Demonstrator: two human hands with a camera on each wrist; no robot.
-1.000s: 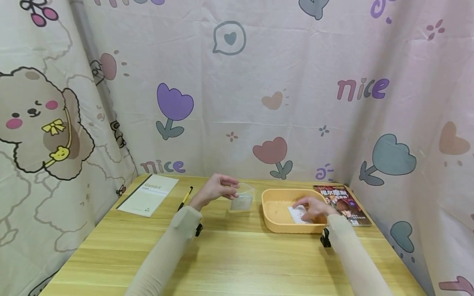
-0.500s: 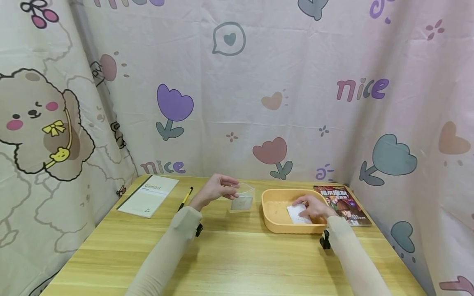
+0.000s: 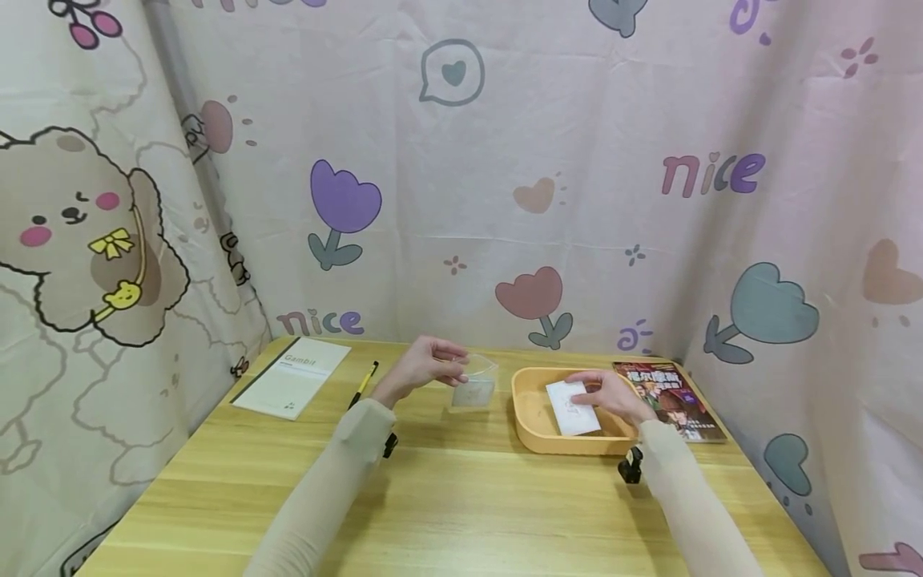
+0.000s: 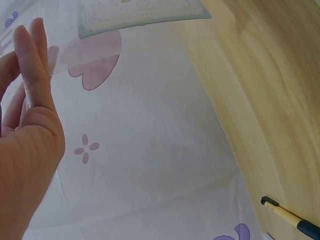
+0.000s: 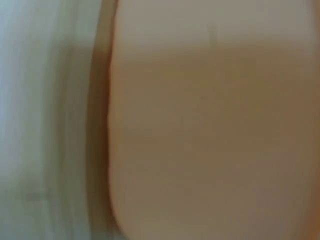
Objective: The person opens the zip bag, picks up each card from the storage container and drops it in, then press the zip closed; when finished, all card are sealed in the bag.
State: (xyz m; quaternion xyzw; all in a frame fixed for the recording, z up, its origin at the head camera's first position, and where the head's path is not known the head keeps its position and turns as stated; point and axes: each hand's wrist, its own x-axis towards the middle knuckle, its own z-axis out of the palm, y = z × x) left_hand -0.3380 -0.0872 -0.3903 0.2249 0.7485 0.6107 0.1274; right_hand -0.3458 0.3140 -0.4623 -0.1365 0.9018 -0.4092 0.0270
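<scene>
While the left hand (image 3: 421, 367) pinches the rim of a small clear bag (image 3: 474, 385) just left of centre, holding it raised off the desk (image 3: 461, 513) so its mouth hangs open, the right hand (image 3: 609, 394) grips a white card (image 3: 572, 407) tilted over the yellow tray (image 3: 530, 433) right of centre, apparently lifted clear of it; a pen (image 3: 363, 383) and booklet (image 3: 292, 377) lie at left

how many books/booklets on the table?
2. A white booklet lies at the table's far left corner, beside a pen. A book with a colourful cover lies at the far right, next to the yellow tray. None seem hidden.
</scene>
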